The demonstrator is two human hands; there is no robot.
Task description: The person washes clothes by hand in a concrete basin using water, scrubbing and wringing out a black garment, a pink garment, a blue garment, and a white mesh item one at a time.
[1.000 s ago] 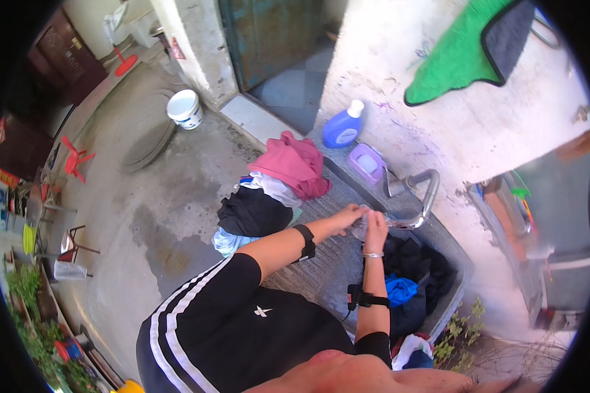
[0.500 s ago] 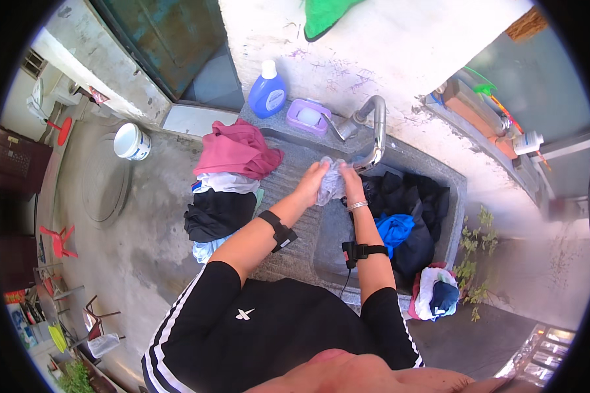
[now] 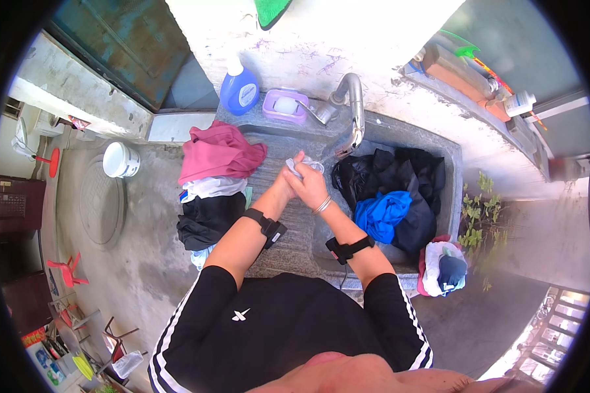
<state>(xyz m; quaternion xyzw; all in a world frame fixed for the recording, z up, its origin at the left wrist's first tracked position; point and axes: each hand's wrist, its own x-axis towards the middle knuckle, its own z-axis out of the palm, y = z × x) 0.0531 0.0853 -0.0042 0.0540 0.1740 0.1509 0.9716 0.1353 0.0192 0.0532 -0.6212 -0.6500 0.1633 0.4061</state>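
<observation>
My left hand [image 3: 286, 183] and my right hand [image 3: 310, 186] are pressed together, closed around a small, wet-looking whitish cloth [image 3: 307, 160]. Only crumpled bits of it show between and above the fingers; its exact kind is hidden. Both hands are over the ribbed washboard part of a grey stone sink [image 3: 269, 262]. Just right of them is the chrome faucet [image 3: 356, 111], its spout hanging over the basin. Black clothes [image 3: 410, 177] and a bright blue garment [image 3: 381, 216] lie heaped in the basin.
Folded clothes with a pink garment [image 3: 219, 154] on top are stacked at the left. Behind the washboard stand a blue detergent bottle [image 3: 240, 92] and a purple soap dish [image 3: 284, 107]. Another clothes bundle [image 3: 444, 267] sits at the right corner. A white bucket [image 3: 120, 160] stands on the floor.
Both hands have moved left and slightly toward me, away from the faucet spout. They have closed together over the cloth, which was more spread between them. The view has shifted.
</observation>
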